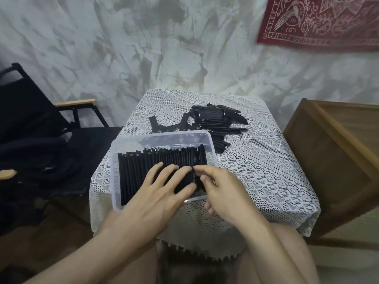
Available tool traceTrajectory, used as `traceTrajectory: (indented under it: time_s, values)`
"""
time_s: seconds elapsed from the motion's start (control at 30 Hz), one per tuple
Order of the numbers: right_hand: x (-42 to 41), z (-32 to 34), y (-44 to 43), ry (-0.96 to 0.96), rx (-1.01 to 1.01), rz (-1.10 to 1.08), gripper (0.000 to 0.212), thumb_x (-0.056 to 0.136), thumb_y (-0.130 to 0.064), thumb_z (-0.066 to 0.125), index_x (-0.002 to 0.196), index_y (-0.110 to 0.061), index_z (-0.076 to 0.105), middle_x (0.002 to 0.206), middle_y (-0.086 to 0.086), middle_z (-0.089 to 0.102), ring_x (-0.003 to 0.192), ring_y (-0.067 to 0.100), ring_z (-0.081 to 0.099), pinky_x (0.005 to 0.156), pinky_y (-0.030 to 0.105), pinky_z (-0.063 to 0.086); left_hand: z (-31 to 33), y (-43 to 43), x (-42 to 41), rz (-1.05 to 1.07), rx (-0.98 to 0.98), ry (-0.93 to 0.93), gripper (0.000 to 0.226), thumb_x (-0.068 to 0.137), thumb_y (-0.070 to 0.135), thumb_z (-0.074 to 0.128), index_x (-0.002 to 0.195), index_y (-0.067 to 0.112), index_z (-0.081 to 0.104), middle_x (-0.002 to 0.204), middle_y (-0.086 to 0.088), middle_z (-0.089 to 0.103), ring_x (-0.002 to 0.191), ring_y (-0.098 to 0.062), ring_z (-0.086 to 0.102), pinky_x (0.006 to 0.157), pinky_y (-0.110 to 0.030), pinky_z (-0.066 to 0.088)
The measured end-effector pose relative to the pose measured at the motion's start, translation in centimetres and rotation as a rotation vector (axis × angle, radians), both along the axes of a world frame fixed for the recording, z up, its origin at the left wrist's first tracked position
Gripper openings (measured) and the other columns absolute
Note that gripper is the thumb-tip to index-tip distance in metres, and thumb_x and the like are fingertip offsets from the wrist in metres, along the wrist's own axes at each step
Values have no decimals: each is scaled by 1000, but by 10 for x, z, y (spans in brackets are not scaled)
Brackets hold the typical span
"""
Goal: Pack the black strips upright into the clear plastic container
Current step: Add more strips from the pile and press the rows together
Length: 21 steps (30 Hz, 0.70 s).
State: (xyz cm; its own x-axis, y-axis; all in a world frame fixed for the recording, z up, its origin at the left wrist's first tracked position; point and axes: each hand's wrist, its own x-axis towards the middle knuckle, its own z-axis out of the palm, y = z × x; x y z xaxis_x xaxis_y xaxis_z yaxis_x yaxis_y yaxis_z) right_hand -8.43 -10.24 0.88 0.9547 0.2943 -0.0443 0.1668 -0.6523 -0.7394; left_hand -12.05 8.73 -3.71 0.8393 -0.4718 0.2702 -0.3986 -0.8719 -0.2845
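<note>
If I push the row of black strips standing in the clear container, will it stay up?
Probably leans: the row of black strips is thin pieces on edge, with spare room left in the clear container. Likely light, since the left hand steadies it with flat fingers.

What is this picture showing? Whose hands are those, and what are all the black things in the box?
There is no machine here, just a person. The camera sits on their head and looks down, so you see their hands the way they see them. On a lace tablecloth stands a clear plastic container. Inside it, packed strips stand on edge in a row. The left hand lies flat on their tops with straight fingers. The right hand pinches one black strip at the right end of the row. Behind the container lies a heap of loose strips, not yet packed.
</note>
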Motion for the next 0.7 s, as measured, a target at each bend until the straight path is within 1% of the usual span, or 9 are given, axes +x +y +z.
traceTrajectory:
  time_s: [0.1,0.13,0.2,0.27,0.37,0.47,0.53,0.6,0.7]
  values:
    - [2,0,0,-2,-17,26,33,108,-28,43,134,-42,58,74,0,75,48,10,66,53,17,53,0,-1,-4,1,13,-3,67,76,22,79,138,21,54,161,-11,36,136,-39,45,113,-61,34]
    - [2,0,0,3,-12,35,32,108,-28,43,134,-41,58,80,0,76,48,11,67,54,19,55,-1,-2,-6,0,21,-8,68,75,21,78,139,20,55,162,-10,35,137,-39,45,113,-62,35]
    - [3,0,-1,20,9,42,33,108,-27,43,136,-38,57,90,2,78,50,13,68,56,22,57,-2,-4,-7,2,31,-21,70,72,20,77,139,19,56,161,-9,37,138,-39,45,113,-62,34]
    - [4,-1,-3,31,22,40,34,108,-26,44,138,-36,56,88,2,78,49,13,68,56,21,55,-4,-4,-6,5,20,-36,70,69,18,77,136,18,57,160,-10,40,137,-39,45,113,-62,30]
    - [6,0,-3,31,61,32,35,107,-25,45,139,-33,57,102,-6,74,51,16,69,56,24,57,-6,-5,-4,18,-4,-32,72,67,17,80,135,18,57,159,-10,41,137,-40,45,113,-62,29]
    - [8,4,-7,8,80,31,35,106,-26,48,138,-34,58,98,-14,72,52,17,69,58,28,59,-5,-6,-4,31,-26,-13,75,64,18,82,135,19,57,159,-10,41,137,-40,45,113,-62,30]
    - [12,8,-8,6,133,29,31,105,-27,50,133,-35,62,96,-10,74,52,18,69,56,29,58,-4,-7,-4,34,-28,0,76,65,20,84,135,19,57,159,-10,41,137,-40,44,113,-62,29]
    - [19,15,-10,5,223,8,27,104,-23,53,124,-33,67,93,-4,76,52,19,68,55,33,59,-4,-6,-4,44,-30,21,78,66,23,86,137,20,55,161,-10,39,138,-40,43,114,-62,29]
    - [35,25,-18,-21,369,-53,23,104,-14,53,110,-26,71,90,-3,74,51,14,62,51,28,55,-2,-3,-3,58,-62,56,80,66,23,88,139,22,55,161,-6,38,139,-38,43,115,-60,29]
